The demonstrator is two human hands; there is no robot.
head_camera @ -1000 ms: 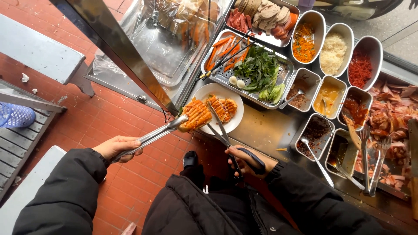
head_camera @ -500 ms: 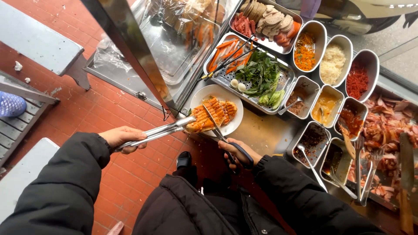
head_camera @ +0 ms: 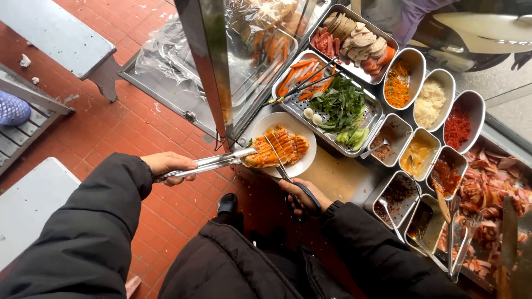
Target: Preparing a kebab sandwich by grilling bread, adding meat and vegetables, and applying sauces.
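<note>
Clamped by long steel tongs [head_camera: 213, 163] in the left hand [head_camera: 169, 164], the grilled orange meat slab [head_camera: 265, 155] is best held steady over the round white plate [head_camera: 303, 159] while black-handled scissors [head_camera: 288, 177], gripped closed in the right hand [head_camera: 302, 195], are worked across it.

- Left hand [head_camera: 169, 163] grips metal tongs [head_camera: 213, 163] clamping grilled meat [head_camera: 277, 147] on a white plate [head_camera: 302, 160].
- Right hand [head_camera: 299, 195] holds scissors [head_camera: 288, 177] over the meat.

grilled meat [head_camera: 277, 147] | orange-brown, sliced | on white plate [head_camera: 302, 163]

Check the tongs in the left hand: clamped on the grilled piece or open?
Clamped. The left hand squeezes the metal tongs, whose tips pinch the edge of the grilled piece on the white plate.
</note>
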